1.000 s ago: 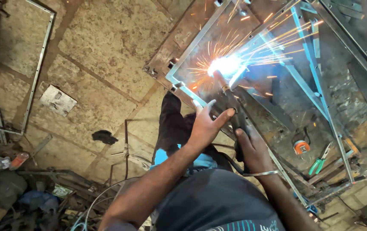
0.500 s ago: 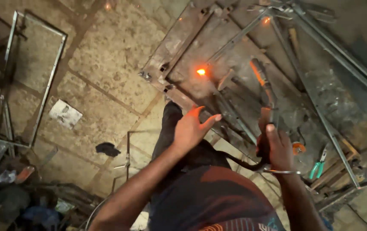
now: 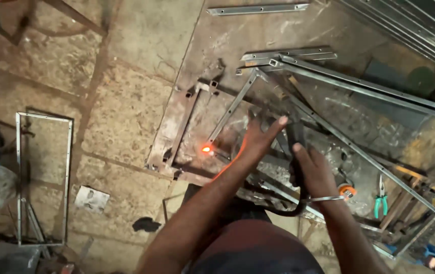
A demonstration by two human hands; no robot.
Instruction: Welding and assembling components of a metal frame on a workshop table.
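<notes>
Right hand (image 3: 312,170) closed around a dark welding holder (image 3: 296,152), left hand (image 3: 259,136) raised with fingers spread wide — nothing held, steel frame (image 3: 237,101) laid below, its glowing weld spot (image 3: 206,149) just left of the hands, green-handled pliers (image 3: 380,197) well apart

Left hand (image 3: 260,134): blurred; we cannot tell whether it touches the steel frame (image 3: 329,122).
Right hand (image 3: 314,170): its fingers hide most of the dark tool handle (image 3: 296,139).
Tool tip: hidden behind our left hand.
Frame's lower end: lost behind the right forearm.
Pliers (image 3: 380,198): too small to make out detail.
Bars at top right (image 3: 410,25): cut off by the edge.
</notes>
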